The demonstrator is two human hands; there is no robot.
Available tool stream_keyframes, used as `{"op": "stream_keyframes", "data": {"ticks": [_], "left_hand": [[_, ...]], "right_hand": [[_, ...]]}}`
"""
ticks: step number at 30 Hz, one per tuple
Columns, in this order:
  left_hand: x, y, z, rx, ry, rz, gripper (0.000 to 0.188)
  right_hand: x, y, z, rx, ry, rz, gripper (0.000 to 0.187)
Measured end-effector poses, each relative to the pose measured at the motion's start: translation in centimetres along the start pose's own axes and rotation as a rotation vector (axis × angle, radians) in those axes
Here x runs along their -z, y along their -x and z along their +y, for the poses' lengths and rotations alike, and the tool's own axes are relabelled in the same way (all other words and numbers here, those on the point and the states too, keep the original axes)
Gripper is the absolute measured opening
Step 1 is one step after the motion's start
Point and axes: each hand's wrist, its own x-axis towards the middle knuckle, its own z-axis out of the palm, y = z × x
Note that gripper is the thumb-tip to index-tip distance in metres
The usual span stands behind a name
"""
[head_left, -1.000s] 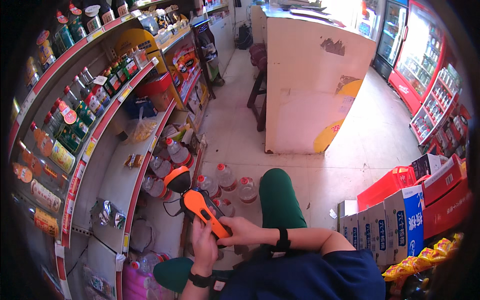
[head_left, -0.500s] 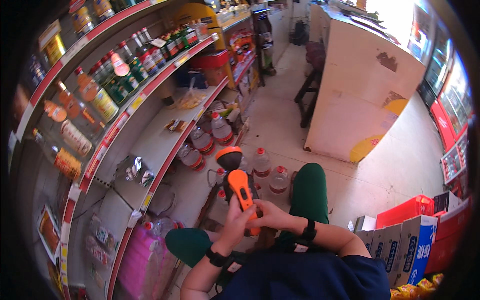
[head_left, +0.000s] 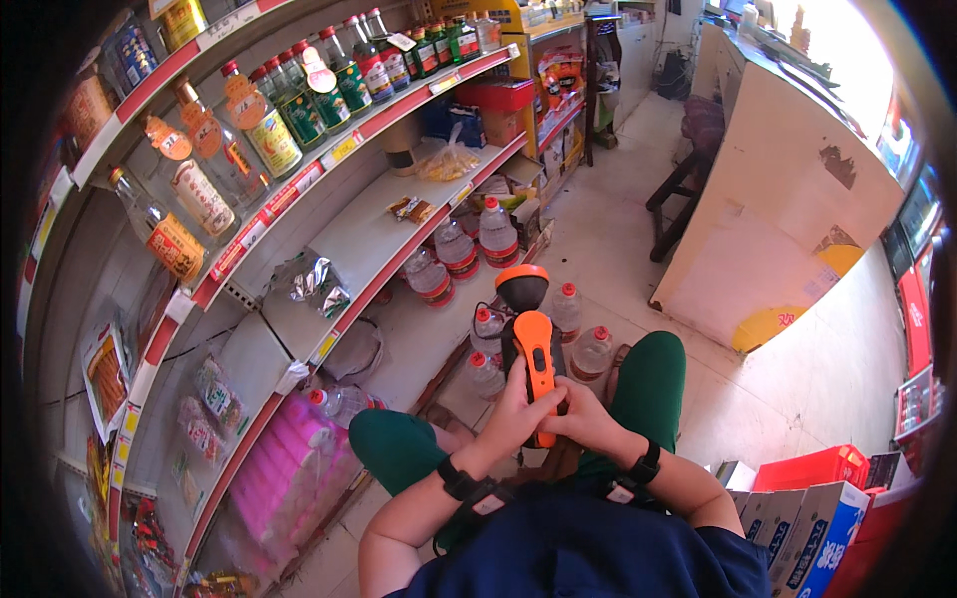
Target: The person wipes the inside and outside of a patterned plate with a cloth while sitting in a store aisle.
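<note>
An orange-and-black handheld device was held between the green-clad knees, its round, orange-rimmed head turned toward twelve o'clock. Its lower part was gripped from the left by the left hand, whose fingers were curled snugly around it. Its lower end was clasped by the right hand, with the fingers bent in against it. From the device, red-capped bottles were seen close by at one, two and nine o'clock, pink packs at eight, and a counter at two.
</note>
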Motion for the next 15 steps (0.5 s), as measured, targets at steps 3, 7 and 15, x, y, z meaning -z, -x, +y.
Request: {"op": "stream_keyframes", "data": {"ticks": [3,7,15], "left_hand": [[0.9,-1.0,0.3,0.086,0.112,0.078,0.049],[2.8,-2.7,2.5,-0.028,0.160,0.156,0.037],[13.0,-9.6,8.7,-0.166,0.208,0.306,0.033]], "right_hand": [[0.1,-0.5,-1.8,0.029,0.289,-0.022,0.046],[0.6,-1.2,-6.0,0.093,0.350,0.004,0.049],[9.6,-5.0,-7.1,0.044,0.199,0.142,0.029]]}}
